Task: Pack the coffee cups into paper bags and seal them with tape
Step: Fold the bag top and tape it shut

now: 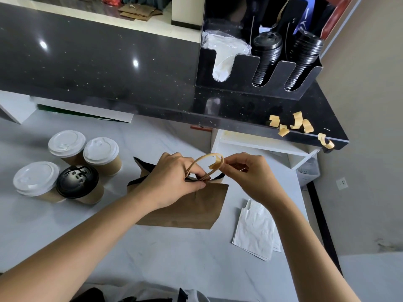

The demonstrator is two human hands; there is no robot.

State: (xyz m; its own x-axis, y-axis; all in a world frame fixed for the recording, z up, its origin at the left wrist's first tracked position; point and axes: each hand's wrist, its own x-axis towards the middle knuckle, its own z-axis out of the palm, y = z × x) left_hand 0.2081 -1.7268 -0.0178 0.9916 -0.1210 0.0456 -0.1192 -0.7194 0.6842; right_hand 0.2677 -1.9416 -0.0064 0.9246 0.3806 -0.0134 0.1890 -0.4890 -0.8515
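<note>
1. Pale grey bench fills the lower frame, with a dark speckled counter raised behind it across the top.
2. At centre stands a brown paper bag, its top edges pinched together. The left hand is closed on that mouth at the foot of the handles, which loop upward.
3. The right hand, just right of the handles, is closed in a pinch on a short strip of tan tape. The strip's free end touches or curls around the top of the handle loop; which one I cannot tell.
4. The strip lies across the handles, its length running left to right, with the bag mouth directly below it. The right hand is the nearer one for pressing it down, I judge; the left only steadies.
5. Four lidded coffee cups wait at centre left of the frame, well apart from the bag: three white lids and one black. Whether a cup is in the bag is hidden.
6. More cut tape strips hang on the counter edge at upper right.
7. White paper sleeves lie lower right of the bag.
</note>
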